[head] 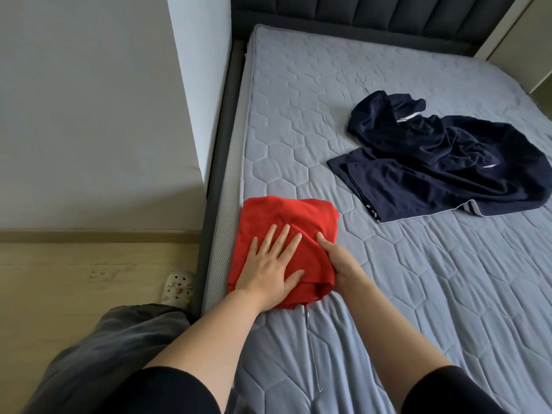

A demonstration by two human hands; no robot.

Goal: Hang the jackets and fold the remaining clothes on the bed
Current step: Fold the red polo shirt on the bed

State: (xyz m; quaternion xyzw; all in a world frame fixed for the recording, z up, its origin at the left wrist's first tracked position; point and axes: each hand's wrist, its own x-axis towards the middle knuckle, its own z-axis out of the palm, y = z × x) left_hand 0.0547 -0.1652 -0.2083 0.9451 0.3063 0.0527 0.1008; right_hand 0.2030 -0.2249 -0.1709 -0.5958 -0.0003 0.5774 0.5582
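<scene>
A red garment (286,216), folded into a compact rectangle, lies at the near left corner of the grey quilted bed (373,264). My left hand (270,270) rests flat on top of it with the fingers spread. My right hand (340,261) is at the garment's right edge, thumb on top and fingers hidden beneath or beside the fold. Farther back on the right lies a dark navy garment (442,162) with white trim, spread loose and crumpled.
The dark padded headboard (373,13) closes the far end of the bed and a dark frame rail (218,162) runs along its left side. A white wall and wooden floor (89,279) lie to the left, where my grey trouser leg and white clog (177,289) stand.
</scene>
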